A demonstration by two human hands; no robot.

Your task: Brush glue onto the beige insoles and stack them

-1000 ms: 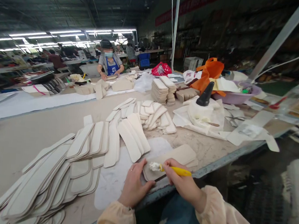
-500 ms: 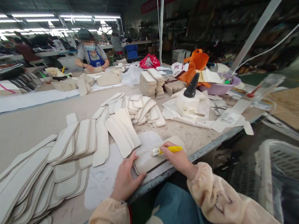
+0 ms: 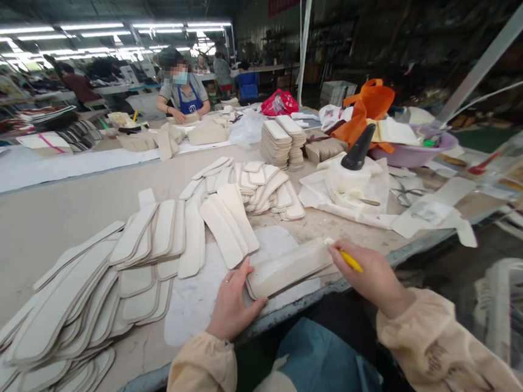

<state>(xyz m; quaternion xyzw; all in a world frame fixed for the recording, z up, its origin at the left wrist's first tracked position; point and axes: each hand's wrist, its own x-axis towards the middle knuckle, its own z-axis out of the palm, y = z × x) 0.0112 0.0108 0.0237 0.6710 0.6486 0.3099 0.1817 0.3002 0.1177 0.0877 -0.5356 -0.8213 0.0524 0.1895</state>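
A long beige panel (image 3: 287,268) with rounded corners lies near the table's front edge, its top partly shiny. At its left end is my left hand (image 3: 236,300), thumb and fingers spread around the end and holding it against the table. My right hand (image 3: 367,272) is closed around a yellow-handled brush (image 3: 351,260). The brush's white tip is at the panel's far right end; the fingers hide much of it. Beneath the panel lies a white sheet (image 3: 198,294). Several pale cut panels (image 3: 68,307) overlap in a spread to the left.
A white tub (image 3: 347,182) with a black cone and a small stick stands beyond my right hand. Scissors (image 3: 406,190), a purple basin (image 3: 412,151) and stacked panels (image 3: 275,145) lie farther back. A co-worker (image 3: 181,94) sits across the table. A plastic crate (image 3: 503,302) is at right.
My right hand has moved the brush right along the panel, from about its middle to its far end. My left hand stays at the left end. The view has shifted left.
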